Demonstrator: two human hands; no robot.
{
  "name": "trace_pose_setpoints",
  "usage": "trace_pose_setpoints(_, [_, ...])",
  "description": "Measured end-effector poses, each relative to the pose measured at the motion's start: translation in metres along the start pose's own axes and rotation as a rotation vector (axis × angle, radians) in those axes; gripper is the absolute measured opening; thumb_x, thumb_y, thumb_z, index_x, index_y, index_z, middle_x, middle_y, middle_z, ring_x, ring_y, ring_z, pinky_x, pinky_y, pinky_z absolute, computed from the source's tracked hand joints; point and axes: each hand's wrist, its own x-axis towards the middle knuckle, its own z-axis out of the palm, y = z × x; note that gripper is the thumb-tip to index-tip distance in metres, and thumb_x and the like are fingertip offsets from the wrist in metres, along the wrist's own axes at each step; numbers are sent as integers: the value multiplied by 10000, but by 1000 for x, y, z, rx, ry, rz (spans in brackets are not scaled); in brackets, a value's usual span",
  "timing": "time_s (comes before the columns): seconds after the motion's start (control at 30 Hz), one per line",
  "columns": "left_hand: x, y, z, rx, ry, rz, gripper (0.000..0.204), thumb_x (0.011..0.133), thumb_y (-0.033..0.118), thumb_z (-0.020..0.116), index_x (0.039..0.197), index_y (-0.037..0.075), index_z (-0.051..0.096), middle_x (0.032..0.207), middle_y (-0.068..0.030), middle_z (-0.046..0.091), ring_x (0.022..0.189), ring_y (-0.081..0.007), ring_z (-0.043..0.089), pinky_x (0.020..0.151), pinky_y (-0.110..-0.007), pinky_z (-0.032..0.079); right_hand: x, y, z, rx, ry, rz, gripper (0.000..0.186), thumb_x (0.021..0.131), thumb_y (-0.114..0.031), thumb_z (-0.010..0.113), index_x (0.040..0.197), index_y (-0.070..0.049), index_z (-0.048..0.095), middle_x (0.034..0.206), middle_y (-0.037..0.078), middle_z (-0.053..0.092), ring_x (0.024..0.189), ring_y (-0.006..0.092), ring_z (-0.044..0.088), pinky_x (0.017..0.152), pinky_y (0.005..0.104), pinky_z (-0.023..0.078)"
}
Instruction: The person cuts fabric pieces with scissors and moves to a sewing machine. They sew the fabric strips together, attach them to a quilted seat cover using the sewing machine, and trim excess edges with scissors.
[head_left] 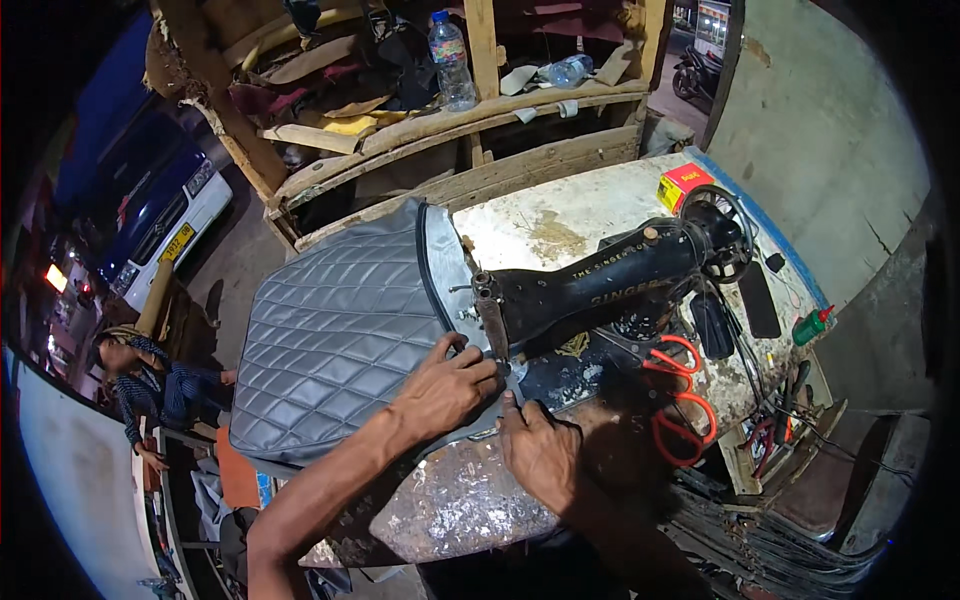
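A grey diamond-quilted cover (330, 330), like a seat cover, spreads over the left of the worktable. Its dark-piped edge and a pale grey strip (447, 262) run up to the needle end of a black sewing machine (600, 285). My left hand (450, 388) is closed on the cover's edge just left of the needle, fingers curled. Close in front of the needle, my right hand (540, 450) pinches a small pale bit of the cover's edge, its other fingers folded. The presser foot is partly hidden by my fingers.
Right of my hands lie orange-handled scissors (680, 400) and a dark phone (758, 300). A green bottle (812, 326), a red-and-yellow box (684, 187) and the handwheel (716, 232) are farther right. Wooden shelves (470, 170) hold plastic bottles and scraps. Someone sits (160, 380) at far left.
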Motion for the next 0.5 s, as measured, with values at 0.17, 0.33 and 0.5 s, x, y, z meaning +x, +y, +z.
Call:
trace_pose_setpoints(0.17, [0, 22, 9, -118, 124, -208, 184, 900, 167, 645, 1022, 68, 741, 1001, -44, 606, 1045, -243, 577, 1021, -481, 409, 2, -2, -1, 14, -31, -17, 382, 967, -195, 609, 1283, 12, 665, 917, 153, 632, 609, 335, 681, 520, 473, 540])
trace_pose_setpoints(0.33, [9, 40, 12, -151, 184, -315, 167, 876, 142, 651, 992, 62, 743, 996, -64, 617, 1036, -267, 577, 998, -467, 408, 0, 1, 3, 10, -26, -54, 259, 947, -157, 602, 1087, 42, 692, 923, 183, 634, 618, 354, 688, 526, 485, 550])
trace_pose_setpoints(0.5, [6, 45, 16, -157, 174, -377, 258, 792, 147, 692, 1028, 63, 752, 1016, -83, 625, 1028, -290, 570, 947, -438, 412, 2, -2, 5, -5, -55, -81, 233, 902, -91, 582, 1046, 62, 683, 1011, 217, 657, 649, 329, 719, 522, 446, 574])
